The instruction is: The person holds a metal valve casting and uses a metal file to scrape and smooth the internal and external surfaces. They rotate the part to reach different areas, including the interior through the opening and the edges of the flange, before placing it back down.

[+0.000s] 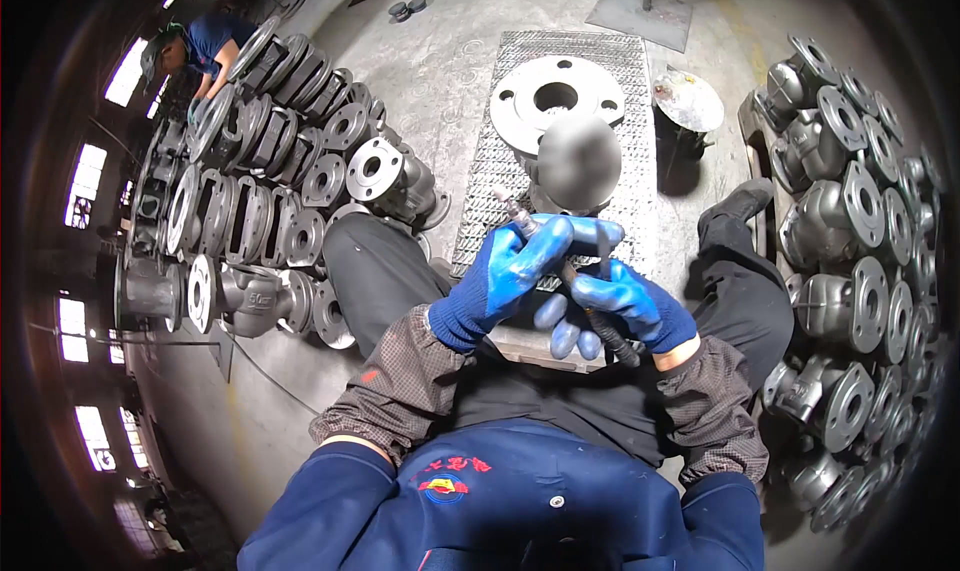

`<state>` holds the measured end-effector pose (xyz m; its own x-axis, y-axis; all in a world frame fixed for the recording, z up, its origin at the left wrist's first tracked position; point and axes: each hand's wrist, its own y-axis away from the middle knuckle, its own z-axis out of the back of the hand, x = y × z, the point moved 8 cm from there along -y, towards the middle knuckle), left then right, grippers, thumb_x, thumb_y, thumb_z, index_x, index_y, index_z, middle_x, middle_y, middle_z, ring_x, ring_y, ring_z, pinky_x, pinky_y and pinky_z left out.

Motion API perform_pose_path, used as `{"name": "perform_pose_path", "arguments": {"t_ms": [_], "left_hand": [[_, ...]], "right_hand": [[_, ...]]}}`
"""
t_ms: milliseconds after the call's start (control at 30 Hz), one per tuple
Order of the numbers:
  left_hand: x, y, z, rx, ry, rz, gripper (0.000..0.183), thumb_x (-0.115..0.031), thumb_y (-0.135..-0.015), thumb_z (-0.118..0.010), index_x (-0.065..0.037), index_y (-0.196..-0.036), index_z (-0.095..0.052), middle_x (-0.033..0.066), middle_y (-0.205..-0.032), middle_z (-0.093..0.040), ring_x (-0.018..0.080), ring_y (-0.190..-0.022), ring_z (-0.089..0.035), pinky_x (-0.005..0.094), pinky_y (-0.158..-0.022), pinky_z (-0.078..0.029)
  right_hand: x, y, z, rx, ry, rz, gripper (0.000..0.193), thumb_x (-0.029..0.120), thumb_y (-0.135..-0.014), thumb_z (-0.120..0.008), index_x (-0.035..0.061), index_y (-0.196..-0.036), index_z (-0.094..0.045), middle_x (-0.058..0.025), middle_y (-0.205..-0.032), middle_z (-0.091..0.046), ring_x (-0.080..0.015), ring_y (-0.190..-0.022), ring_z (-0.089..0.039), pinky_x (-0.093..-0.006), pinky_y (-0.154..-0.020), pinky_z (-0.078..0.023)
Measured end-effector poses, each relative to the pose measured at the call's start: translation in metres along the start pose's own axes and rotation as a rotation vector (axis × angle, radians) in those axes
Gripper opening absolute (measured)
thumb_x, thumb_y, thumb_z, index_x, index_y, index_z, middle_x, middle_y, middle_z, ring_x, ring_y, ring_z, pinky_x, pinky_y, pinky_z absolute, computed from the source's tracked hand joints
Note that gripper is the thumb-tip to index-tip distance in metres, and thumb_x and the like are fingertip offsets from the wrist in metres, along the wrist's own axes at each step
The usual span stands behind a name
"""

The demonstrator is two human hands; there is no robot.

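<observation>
My left hand (522, 263), in a blue coated glove, is wrapped round a slim air grinder (521, 217) whose thin tip points up and away from me. My right hand (625, 299), gloved alike, is closed round the grinder's rear part, where a dark ribbed hose (614, 339) runs out below. Just beyond the hands, a grey cast valve body (510, 119) with a round, bolt-holed flange stands on a metal grating bench (487, 196). A blurred round patch hides its nearer part. The grinder's tip appears apart from the casting.
Rows of flanged castings (245, 291) are stacked to the left, and more castings (840, 216) lie on a pallet at right. A round-topped stool (688, 101) stands right of the bench. Another person (205, 51) bends over the far left stack.
</observation>
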<state>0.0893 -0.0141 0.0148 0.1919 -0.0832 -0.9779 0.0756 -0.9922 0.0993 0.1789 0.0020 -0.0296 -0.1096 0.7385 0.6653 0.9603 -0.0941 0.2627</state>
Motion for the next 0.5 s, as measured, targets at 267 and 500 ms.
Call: {"name": "perform_pose_path", "arguments": {"t_ms": [267,500], "left_hand": [[0.033,-0.017,0.016,-0.312,0.051,-0.062,0.035,-0.027,-0.097,-0.051,0.005,-0.096,-0.065,0.0075,-0.081,-0.067,0.0092,-0.068,-0.060,0.0219,-0.061,-0.049],[-0.019,-0.033,0.018,-0.394,-0.333,-0.398,0.032,-0.022,-0.097,-0.043,0.005,-0.098,-0.059,0.0137,-0.089,-0.068,0.0165,-0.071,-0.064,0.0278,-0.069,-0.052]], "right_hand": [[0.028,-0.001,0.039,-0.633,1.438,0.554,0.017,0.018,-0.079,-0.069,0.0015,-0.084,-0.066,-0.0171,-0.063,-0.055,-0.0262,-0.052,-0.054,-0.0342,-0.051,-0.042],[0.038,0.014,0.069,-0.503,0.691,0.409,0.041,0.010,-0.077,-0.072,-0.0036,-0.114,-0.060,-0.0120,-0.094,-0.068,-0.0135,-0.080,-0.065,-0.0268,-0.073,-0.052]]}}
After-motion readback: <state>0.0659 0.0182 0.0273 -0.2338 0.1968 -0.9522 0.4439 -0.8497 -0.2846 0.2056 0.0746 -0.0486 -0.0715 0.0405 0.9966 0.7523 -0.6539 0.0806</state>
